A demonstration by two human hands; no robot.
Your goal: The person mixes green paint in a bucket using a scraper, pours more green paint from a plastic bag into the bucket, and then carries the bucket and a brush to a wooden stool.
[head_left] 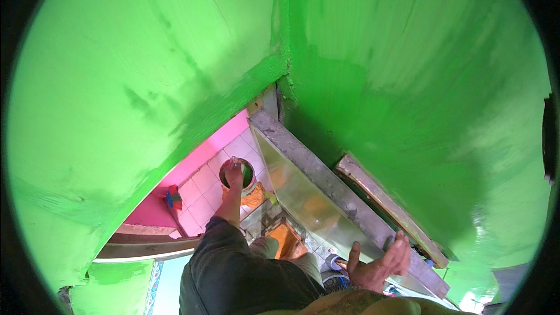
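Note:
My left hand (234, 173) reaches down over the mouth of a round bucket (251, 185) with green inside and orange lower on its side. Its fingers look closed near the far rim. Whatever they hold is too small to make out. On the other side, my right hand (382, 263) is raised with thumb and fingers apart and nothing in it. It appears just in front of a long grey ledge (326, 184); whether it touches the ledge, I cannot tell.
Green-painted walls (373, 99) meet in a corner ahead. Below lies a pink tiled floor (204, 178) beside a shiny panel (303, 184). A narrow board (385, 210) lies along the right wall. An orange surface (286, 240) shows between my legs, and a red-and-blue object (174, 197) sits left.

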